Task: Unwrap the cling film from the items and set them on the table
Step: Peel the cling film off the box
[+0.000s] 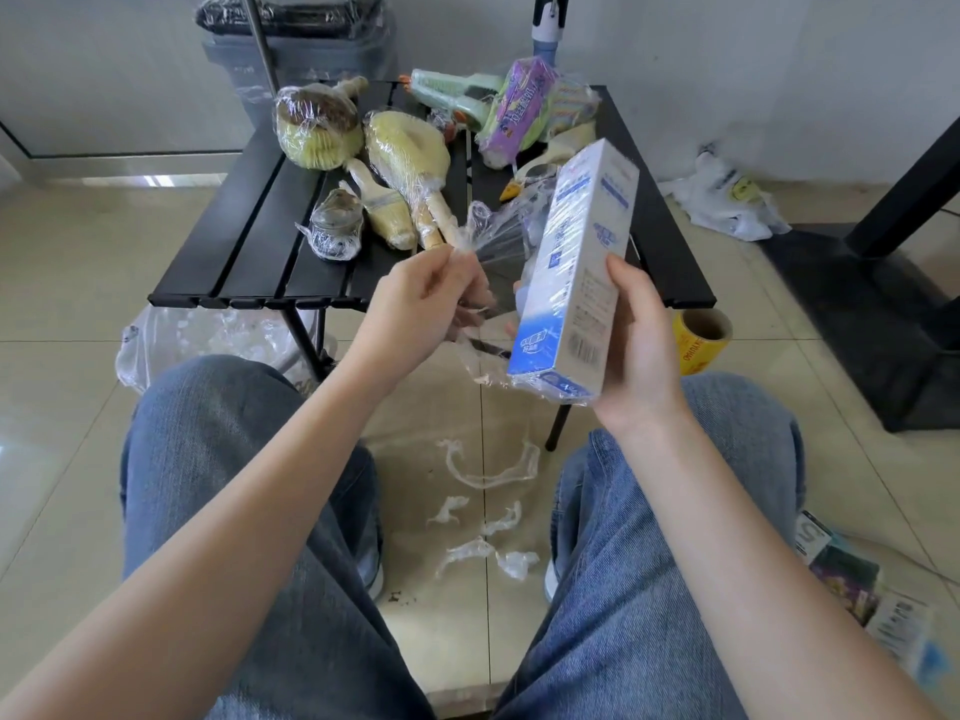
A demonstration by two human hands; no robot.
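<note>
Right hand: my right hand (636,350) grips the lower part of a white-and-blue carton (574,267), thumb along its near edge, fingers wrapped behind; I hold it tilted, top end leaning away over the table edge.
Left hand: my left hand (415,314) pinches a twisted end of cling film (498,241) between thumb and fingertips, just left of the carton.
Cling film: I see it stretched from that pinch across to the carton; it also clings around the carton's bottom end, with a loose flap hanging below my left hand.
Carton position: above my knees, in front of the near edge of the black slatted table (249,236), not resting on it.
On the table: still wrapped, a round brush (317,129), a long-handled yellow brush (410,153), a small paintbrush (382,205) and a small dark jar (335,226) at left; a green spray gun (457,98) and a purple packet (514,111) at the far right.
Floor between my feet: several crumpled film scraps (488,506) on the tiles.
Floor, left: a clear plastic bag (197,340) beside the table leg.
Floor, right: a yellow roll (701,340) near my right hand, a white bag (727,200) by the wall, small boxes (857,579) beside my right leg.
Behind the table: a grey bin (296,49) wrapped in film.
</note>
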